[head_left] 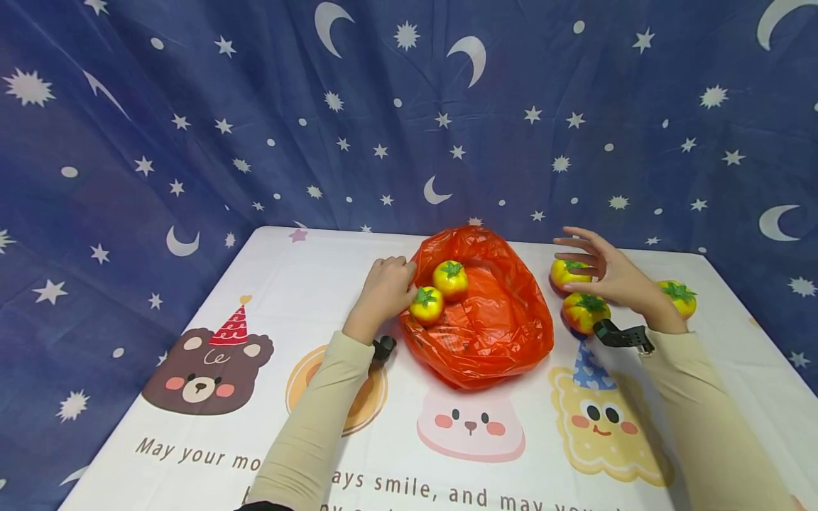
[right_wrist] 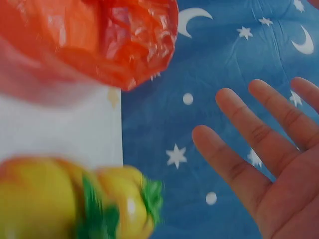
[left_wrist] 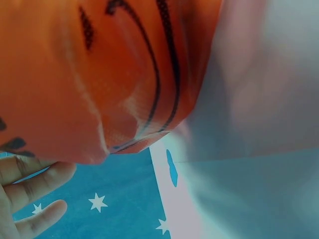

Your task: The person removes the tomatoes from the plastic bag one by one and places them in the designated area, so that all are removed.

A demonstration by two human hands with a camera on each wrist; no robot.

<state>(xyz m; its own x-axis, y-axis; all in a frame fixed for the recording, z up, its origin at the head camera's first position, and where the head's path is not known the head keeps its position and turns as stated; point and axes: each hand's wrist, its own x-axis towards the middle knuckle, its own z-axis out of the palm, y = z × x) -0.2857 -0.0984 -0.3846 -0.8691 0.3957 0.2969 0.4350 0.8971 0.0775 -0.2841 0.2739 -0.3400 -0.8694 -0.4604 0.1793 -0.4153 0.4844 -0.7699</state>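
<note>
Bear picture (head_left: pixel 207 372), one of four cartoons printed on the white tablecloth (head_left: pixel 307 284), lies toward half past eight from the single red plastic bag (head_left: pixel 498 312). At eight o'clock comes one round orange picture (head_left: pixel 369 404), partly covered by the left sleeve (head_left: pixel 313 426). The left hand (head_left: pixel 383 291) grips the bag's rim at half past nine. The bag sits with its mouth wide, two yellow-red fruits inside: the lower fruit (head_left: pixel 426 308) at nine o'clock, the upper fruit (head_left: pixel 451 282) just beside it at ten. One pink face picture (head_left: pixel 471 443) shows at six.

Three more fruits lie outside: the back fruit (head_left: pixel 561 273) at half past two, the front fruit (head_left: pixel 579 318) just beside it at three. Near both, the right hand (head_left: pixel 613 277) is released, fingers spread, holding nothing. One biscuit picture (head_left: pixel 601 454) lies at four. The last fruit (head_left: pixel 682 303) is farther out at three.
</note>
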